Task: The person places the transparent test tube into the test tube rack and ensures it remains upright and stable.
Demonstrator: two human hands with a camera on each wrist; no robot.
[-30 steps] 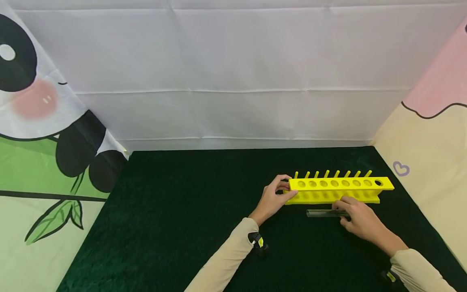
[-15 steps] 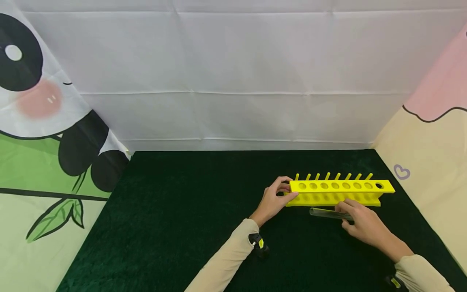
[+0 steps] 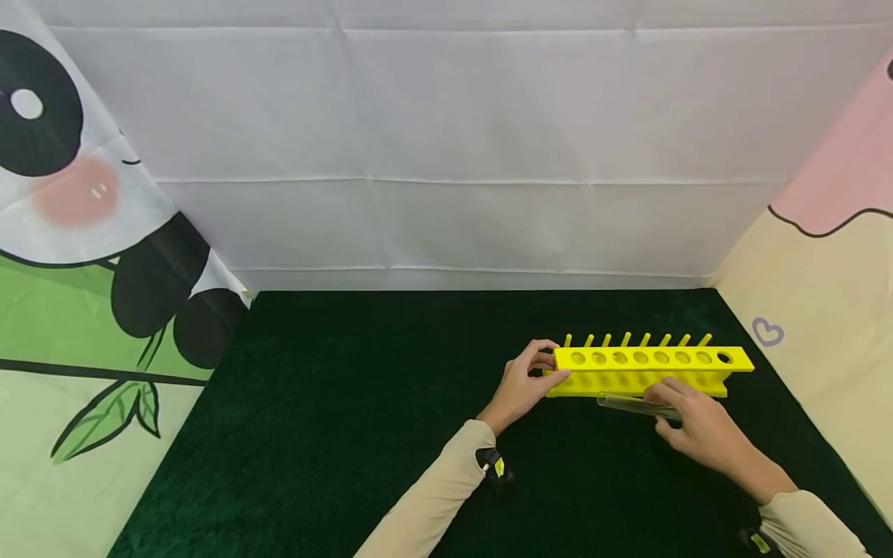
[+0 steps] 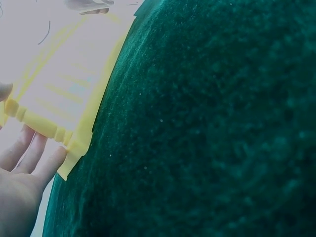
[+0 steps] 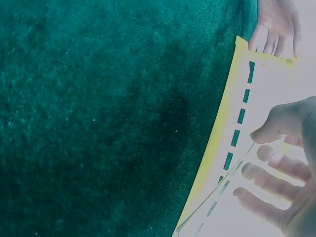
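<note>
A yellow test tube rack (image 3: 638, 359) stands at the right of the table, with a row of round holes along its top and pegs behind. My left hand (image 3: 518, 390) holds its left end, thumb at the front and fingers at the end; the left wrist view shows those fingers (image 4: 48, 160) against the end post. In front of the rack, my right hand (image 3: 708, 434) pinches a clear glass test tube (image 3: 619, 402). The tube lies nearly level, its open end pointing left and slightly raised. My fingers hide its other end. Overexposure washes out the tube (image 5: 210, 196) in the right wrist view.
Dark green cloth (image 3: 391, 418) covers the table. A white fabric backdrop (image 3: 446, 139) hangs along the far edge, and printed cloths stand at both sides. The rack's right end sits near the table's right edge.
My right hand has drawn slightly right and towards me with the test tube, whose open end has tipped up a little. My left hand stays on the rack; the head view has shifted slightly.
</note>
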